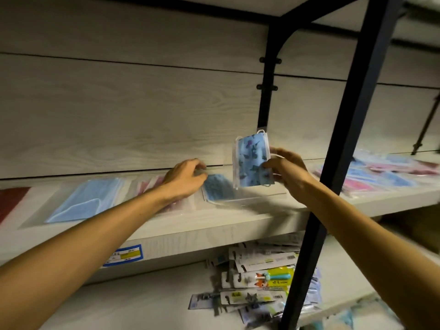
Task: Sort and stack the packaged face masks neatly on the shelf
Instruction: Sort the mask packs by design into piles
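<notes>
Right hand (284,169) pinched printed mask pack (253,160) upright at centre, long axis vertical, beside post (342,139), left hand (187,178) curled over flat pack (219,188) on shelf (214,225).

Both bare forearms reach up and forward from the lower corners, converging toward twelve o'clock. The left hand (187,178) lies palm down with its fingers curled at the tips, knuckles toward one o'clock. The right hand (287,169), at three o'clock of the left, is raised, thumb and fingers pinching, wrist bent back.
</notes>
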`<move>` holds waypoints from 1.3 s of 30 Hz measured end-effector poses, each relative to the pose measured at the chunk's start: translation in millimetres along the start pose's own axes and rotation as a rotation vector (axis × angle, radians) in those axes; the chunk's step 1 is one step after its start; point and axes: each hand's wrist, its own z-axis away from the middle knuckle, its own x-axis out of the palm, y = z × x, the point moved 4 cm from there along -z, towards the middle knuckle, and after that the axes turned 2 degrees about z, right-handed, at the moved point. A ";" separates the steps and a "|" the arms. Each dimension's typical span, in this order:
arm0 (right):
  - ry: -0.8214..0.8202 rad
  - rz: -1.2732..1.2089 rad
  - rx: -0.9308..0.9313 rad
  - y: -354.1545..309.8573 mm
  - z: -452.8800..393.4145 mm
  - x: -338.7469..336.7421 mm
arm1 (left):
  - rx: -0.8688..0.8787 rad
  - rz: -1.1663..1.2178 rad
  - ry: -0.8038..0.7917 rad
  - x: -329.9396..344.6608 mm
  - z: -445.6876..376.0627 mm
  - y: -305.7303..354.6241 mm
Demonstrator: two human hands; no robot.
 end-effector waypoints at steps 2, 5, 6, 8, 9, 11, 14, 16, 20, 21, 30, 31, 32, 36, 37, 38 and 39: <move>0.033 0.022 -0.040 0.8 7.6 -7.7 | 0.018 0.021 0.033 6.6 2.0 3.4; 0.097 0.076 -0.096 2.1 23.9 -20.0 | 0.035 0.043 0.117 18.4 6.5 14.9; 0.086 0.084 -0.110 3.3 31.1 -22.3 | 0.044 0.042 0.139 22.5 8.7 21.5; 0.023 0.103 -0.136 5.0 46.6 -23.1 | 0.089 0.024 0.172 27.9 14.1 38.5; -0.006 0.123 -0.157 4.6 54.8 -23.5 | 0.120 0.008 0.186 29.1 17.6 48.2; -0.039 0.144 -0.211 0.0 70.4 -26.8 | 0.181 -0.035 0.207 31.0 28.3 68.6; -0.055 0.108 -0.265 -10.1 90.2 -45.5 | 0.242 -0.090 0.232 36.8 50.0 98.3; -0.047 0.094 -0.285 -13.1 103.9 -68.3 | 0.280 -0.106 0.262 44.9 65.8 119.6; -0.030 0.081 -0.278 -5.8 124.2 -132.1 | 0.398 -0.125 0.379 66.8 102.0 173.5; -0.021 0.072 -0.267 -2.7 126.7 -151.5 | 0.448 -0.141 0.393 74.5 110.9 190.0; 0.123 0.138 -0.129 33.9 117.5 -294.4 | 0.705 -0.336 0.038 176.3 127.6 318.5; 0.117 0.137 -0.110 36.1 114.6 -304.0 | 0.674 -0.332 0.025 185.5 122.9 324.9; 0.111 0.133 -0.092 38.0 110.9 -312.2 | 0.640 -0.325 0.011 194.1 118.1 330.0; 0.098 0.083 -0.021 42.1 89.5 -328.5 | 0.572 -0.381 -0.031 226.4 96.8 345.9; 0.091 0.072 -0.009 43.2 82.1 -328.7 | 0.562 -0.395 -0.024 232.8 90.5 348.8; 0.079 0.063 -0.002 43.9 73.6 -327.0 | 0.544 -0.406 -0.011 238.0 83.0 350.6; 0.062 0.051 0.007 44.5 65.0 -324.2 | 0.521 -0.418 0.005 242.8 75.0 351.1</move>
